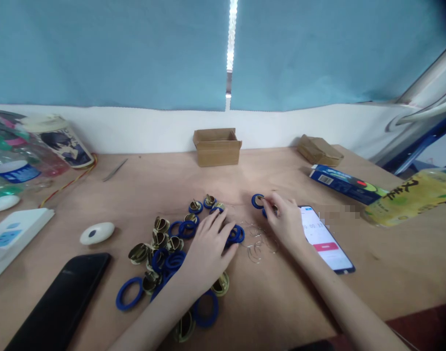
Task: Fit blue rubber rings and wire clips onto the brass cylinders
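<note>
Right hand (285,218) pinches a blue-ringed fitting (258,200); left hand (210,241), grip unclear, could scatter wire loops (256,244) by brushing sideways.

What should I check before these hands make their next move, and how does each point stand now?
1. Right hand has the blue-rimmed piece: ok, pinched at its edge.
2. Left hand has a grip: cannot tell; its fingers reach over the pile.
3. Loose blue rings sorted from brass-coloured pieces: not ok, mixed together.
4. Cardboard box by the wall open: ok.
5. Lit phone apart from the right wrist: cannot tell; they meet in view.
</note>
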`<state>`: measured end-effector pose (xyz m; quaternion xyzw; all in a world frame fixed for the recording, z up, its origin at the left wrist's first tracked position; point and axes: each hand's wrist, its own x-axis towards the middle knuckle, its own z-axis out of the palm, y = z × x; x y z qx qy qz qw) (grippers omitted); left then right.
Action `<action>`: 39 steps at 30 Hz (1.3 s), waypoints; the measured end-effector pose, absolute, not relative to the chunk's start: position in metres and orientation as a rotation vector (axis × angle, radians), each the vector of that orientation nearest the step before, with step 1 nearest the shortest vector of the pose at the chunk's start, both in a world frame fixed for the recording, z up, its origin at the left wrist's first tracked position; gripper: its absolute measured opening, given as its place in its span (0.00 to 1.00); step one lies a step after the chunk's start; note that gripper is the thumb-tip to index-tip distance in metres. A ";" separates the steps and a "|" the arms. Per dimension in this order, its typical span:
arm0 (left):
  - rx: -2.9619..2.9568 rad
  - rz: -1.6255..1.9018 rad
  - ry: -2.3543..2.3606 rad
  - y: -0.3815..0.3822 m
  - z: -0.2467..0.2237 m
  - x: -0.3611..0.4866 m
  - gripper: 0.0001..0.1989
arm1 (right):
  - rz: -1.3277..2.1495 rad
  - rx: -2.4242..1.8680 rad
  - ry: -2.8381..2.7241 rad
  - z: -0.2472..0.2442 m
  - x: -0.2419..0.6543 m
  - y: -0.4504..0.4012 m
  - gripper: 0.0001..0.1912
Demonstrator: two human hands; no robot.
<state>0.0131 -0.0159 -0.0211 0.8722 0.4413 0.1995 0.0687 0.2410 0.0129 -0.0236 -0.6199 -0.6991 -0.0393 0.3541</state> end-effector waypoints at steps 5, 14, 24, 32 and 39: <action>2.634 0.583 1.366 -0.016 -0.022 0.014 0.24 | -0.196 -1.627 -1.970 -0.033 0.234 0.017 0.09; 2.628 0.684 1.343 -0.015 -0.023 0.015 0.14 | -0.356 -1.675 -1.899 -0.032 0.230 0.013 0.06; 2.214 1.151 1.356 -0.014 -0.005 0.016 0.15 | 0.236 -1.235 -1.925 -0.016 0.209 -0.012 0.08; 1.881 1.428 1.409 -0.001 0.005 0.000 0.21 | 0.334 -1.126 -2.109 -0.026 0.184 -0.016 0.17; 1.957 1.354 1.450 -0.001 0.000 0.000 0.16 | 0.273 -1.115 -2.180 -0.031 0.178 -0.013 0.19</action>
